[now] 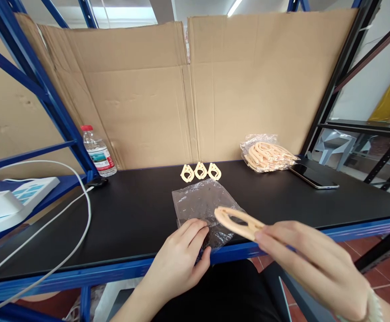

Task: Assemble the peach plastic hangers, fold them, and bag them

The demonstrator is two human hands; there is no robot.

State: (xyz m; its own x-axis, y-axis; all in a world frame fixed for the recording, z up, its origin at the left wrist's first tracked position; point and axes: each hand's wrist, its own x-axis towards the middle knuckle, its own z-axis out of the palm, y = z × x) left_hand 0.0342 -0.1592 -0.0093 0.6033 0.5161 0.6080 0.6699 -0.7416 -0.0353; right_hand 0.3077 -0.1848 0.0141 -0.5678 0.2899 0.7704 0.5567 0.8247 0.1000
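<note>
A clear plastic bag [195, 197] lies flat over the near part of the black tabletop, its front end reaching the edge. My left hand [184, 255] grips that front end, fingers bent over the film and thumb below. Between the thumb and fingers of my right hand [315, 264] is a beige plastic folding hanger [228, 219], folded into a long loop. It is held in the air above the bag's right side, tilted toward the left. Behind the bag, three small beige plastic pieces [200, 171] stand in a row.
A bagged pile of beige hangers [268, 155] sits at the back right beside a phone [313, 175]. At the left are a water bottle [99, 152], a power strip [23, 201] and a looping white cable [89, 210]. Cardboard [141, 98] walls the back.
</note>
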